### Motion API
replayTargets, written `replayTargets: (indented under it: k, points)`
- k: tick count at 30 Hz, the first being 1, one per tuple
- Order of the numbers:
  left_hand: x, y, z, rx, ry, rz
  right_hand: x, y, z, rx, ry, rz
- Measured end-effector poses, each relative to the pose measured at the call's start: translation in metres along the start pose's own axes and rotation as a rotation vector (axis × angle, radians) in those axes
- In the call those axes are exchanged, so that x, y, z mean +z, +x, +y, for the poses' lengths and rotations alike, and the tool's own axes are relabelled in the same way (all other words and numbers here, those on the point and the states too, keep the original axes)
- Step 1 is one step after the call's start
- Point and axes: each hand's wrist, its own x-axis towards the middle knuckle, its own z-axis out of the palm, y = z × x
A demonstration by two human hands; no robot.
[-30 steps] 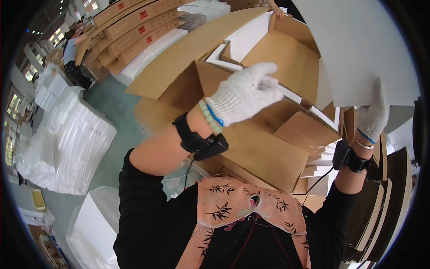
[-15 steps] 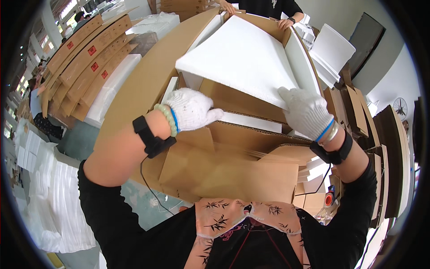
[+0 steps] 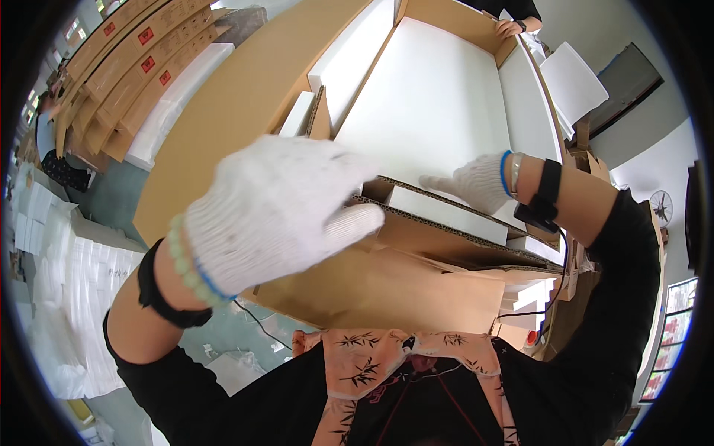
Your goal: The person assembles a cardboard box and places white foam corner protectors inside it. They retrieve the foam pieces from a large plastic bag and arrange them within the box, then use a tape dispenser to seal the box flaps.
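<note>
Nearest the wearer, the left hand (image 3: pixel 279 212), in a white knitted glove, is held above the near left corner of the box (image 3: pixel 450 18), thumb apart from the fingers and nothing visible in its grasp (blur hides whether the fingertips touch anything). Below it, a cardboard flap (image 3: pixel 387 290) is folded outward toward the wearer. Next, a white foam strip (image 3: pixel 446 213) sits in the front wall. Just beyond this strip, the right hand (image 3: pixel 480 182) has one finger extended along the near edge of the white sheet (image 3: pixel 431 97); its other fingers are partly hidden, so a pinch cannot be confirmed. The sheet lies inside the box, between the left foam piece (image 3: pixel 353 63) and the right foam piece (image 3: pixel 532 97). The step in hand appears to be seating the sheet; the next move would call for checking its near edge and pressing down any raised part evenly. At the far right corner, a co-worker's hand (image 3: pixel 509 28) rests on the box rim.
</note>
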Motion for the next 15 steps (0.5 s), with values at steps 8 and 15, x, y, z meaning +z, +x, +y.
replayTargets:
  k: [8,15]
  points:
    - [-0.014,-0.146,0.008,-0.384,-0.079,0.37,0.057,0.016,0.046,-0.159,-0.029,-0.072]
    - [0.121,-0.238,0.012,-0.959,-0.506,0.609,0.108,-0.002,0.07,-0.154,-0.091,-0.225]
